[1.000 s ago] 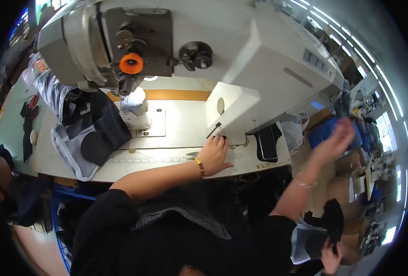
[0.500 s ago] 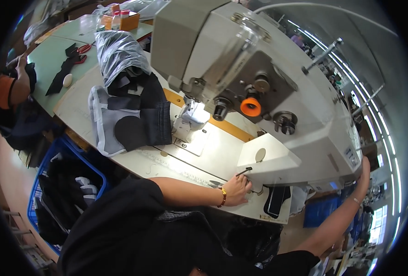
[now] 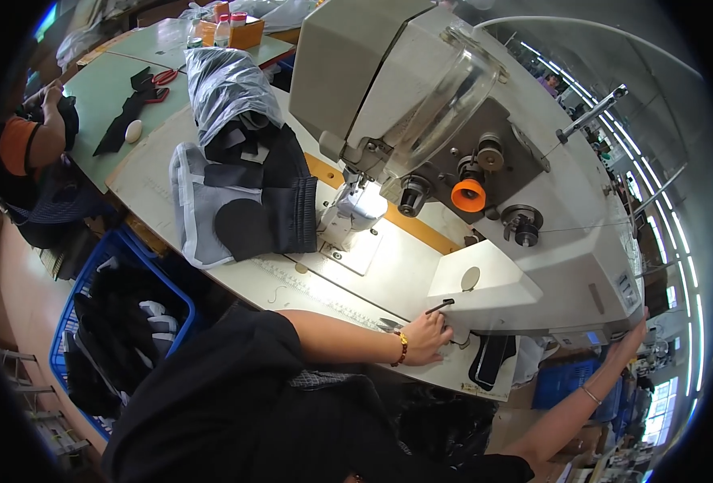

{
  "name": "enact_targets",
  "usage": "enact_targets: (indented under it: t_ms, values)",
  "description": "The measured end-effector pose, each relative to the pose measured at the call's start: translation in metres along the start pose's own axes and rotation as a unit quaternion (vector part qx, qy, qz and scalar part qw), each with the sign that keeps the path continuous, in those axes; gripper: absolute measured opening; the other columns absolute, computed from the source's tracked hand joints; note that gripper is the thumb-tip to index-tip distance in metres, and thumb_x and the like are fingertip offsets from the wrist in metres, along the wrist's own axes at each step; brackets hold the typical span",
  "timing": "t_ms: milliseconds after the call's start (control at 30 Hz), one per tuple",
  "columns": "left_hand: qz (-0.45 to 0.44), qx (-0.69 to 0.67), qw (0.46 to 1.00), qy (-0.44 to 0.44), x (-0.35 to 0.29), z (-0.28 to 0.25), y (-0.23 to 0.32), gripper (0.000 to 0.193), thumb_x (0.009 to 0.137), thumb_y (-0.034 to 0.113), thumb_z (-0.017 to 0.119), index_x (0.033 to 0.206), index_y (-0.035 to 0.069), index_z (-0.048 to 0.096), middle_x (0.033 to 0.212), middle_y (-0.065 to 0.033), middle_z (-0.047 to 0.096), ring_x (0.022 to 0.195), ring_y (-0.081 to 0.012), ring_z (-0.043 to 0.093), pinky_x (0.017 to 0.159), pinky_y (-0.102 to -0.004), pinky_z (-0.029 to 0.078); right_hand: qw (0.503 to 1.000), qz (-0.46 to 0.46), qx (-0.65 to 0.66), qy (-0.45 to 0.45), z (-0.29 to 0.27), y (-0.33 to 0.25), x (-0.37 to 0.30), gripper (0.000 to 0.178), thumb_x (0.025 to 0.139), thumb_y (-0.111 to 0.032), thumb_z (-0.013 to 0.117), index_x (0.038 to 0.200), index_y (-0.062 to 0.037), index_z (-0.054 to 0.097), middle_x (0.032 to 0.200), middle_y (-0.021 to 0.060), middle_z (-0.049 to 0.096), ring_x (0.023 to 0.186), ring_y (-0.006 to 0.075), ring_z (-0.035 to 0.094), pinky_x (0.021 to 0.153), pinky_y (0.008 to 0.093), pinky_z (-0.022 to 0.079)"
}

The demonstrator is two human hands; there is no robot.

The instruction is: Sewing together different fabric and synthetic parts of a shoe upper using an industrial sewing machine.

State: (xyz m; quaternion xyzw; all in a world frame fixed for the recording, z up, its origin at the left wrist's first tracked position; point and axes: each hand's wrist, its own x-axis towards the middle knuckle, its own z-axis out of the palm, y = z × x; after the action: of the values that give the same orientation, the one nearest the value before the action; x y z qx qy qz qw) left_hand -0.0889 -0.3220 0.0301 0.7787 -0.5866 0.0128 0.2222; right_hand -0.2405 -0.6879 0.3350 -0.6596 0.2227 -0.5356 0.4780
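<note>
My left hand (image 3: 426, 338), a beaded bracelet at its wrist, lies on the front of the sewing machine's bed with its fingers curled. Close to its fingertips is a small black lever (image 3: 440, 306). Metal blades (image 3: 389, 325) stick out beside the hand; what the fingers hold is hidden. My right hand (image 3: 635, 333) reaches to the right end of the sewing machine (image 3: 570, 266), its fingers mostly out of sight behind the edge. Left of the lit needle area (image 3: 360, 205) lies a grey and black padded fabric piece (image 3: 240, 229), apart from both hands.
A blue basket (image 3: 189, 310) of dark fabric pieces stands low at left. Behind it, a person (image 3: 30, 149) works at a green table (image 3: 143, 56) with red-handled scissors (image 3: 163, 78). A plastic-wrapped bundle (image 3: 232, 88) sits behind the fabric. A black strip (image 3: 492, 362) lies right of my left hand.
The whole view has shifted, so the machine sits further right. My right hand has slid down and nearer along the machine's end. My left hand stays in about the same place on the bed.
</note>
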Motion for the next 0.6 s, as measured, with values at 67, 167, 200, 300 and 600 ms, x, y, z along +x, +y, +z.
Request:
enact_targets:
  t_ms: [67,167,200,300,600]
  values:
    - [0.012,-0.008,1.0,0.022,0.0,-0.001,0.0,0.064,0.087,0.048,0.067,0.126,-0.001,0.052,0.112,-0.0225,0.056,0.11,-0.0357,0.052,0.093,-0.0422,0.045,0.999,0.038,0.032,0.005,0.002,0.0,-0.003,0.059,0.103,-0.043,0.05,0.137,0.0048,0.049,0.137,0.0173,0.055,0.121,0.0275,0.055,0.102,0.0387,0.042]
    - [0.013,-0.004,1.0,0.025,0.0,-0.002,0.0,0.064,0.087,0.049,0.067,0.125,0.0,0.052,0.111,-0.0226,0.057,0.11,-0.0356,0.052,0.093,-0.0422,0.045,0.999,0.019,0.009,0.047,0.009,0.0,-0.016,0.059,0.103,-0.043,0.049,0.136,0.007,0.049,0.137,0.0183,0.053,0.121,0.0275,0.055,0.103,0.0384,0.041]
    - [0.004,0.007,1.0,-0.001,0.0,-0.002,0.001,0.064,0.087,0.049,0.066,0.126,0.0,0.053,0.111,-0.0226,0.057,0.11,-0.0356,0.051,0.093,-0.0422,0.045,0.999,-0.017,-0.011,0.039,0.013,0.0,-0.022,0.059,0.103,-0.043,0.049,0.136,0.007,0.049,0.137,0.0183,0.053,0.121,0.0275,0.055,0.103,0.0384,0.041]
    - [0.002,0.007,1.0,0.0,0.0,-0.002,0.001,0.063,0.087,0.049,0.066,0.127,0.001,0.053,0.111,-0.0224,0.057,0.11,-0.0355,0.051,0.094,-0.0425,0.044,0.997,-0.015,0.035,0.063,0.02,0.001,-0.04,0.06,0.104,-0.042,0.049,0.135,0.0087,0.048,0.137,0.0182,0.053,0.121,0.0272,0.054,0.104,0.0379,0.041]
    - [0.001,0.011,1.0,-0.008,0.0,0.0,0.003,0.061,0.089,0.048,0.064,0.127,0.002,0.053,0.11,-0.0218,0.057,0.11,-0.0348,0.05,0.095,-0.0424,0.041,0.993,-0.097,0.035,0.056,0.008,0.045,-0.065,0.061,0.106,-0.042,0.043,0.142,0.0082,0.042,0.144,0.0178,0.047,0.128,0.0266,0.048,0.11,0.0374,0.035]
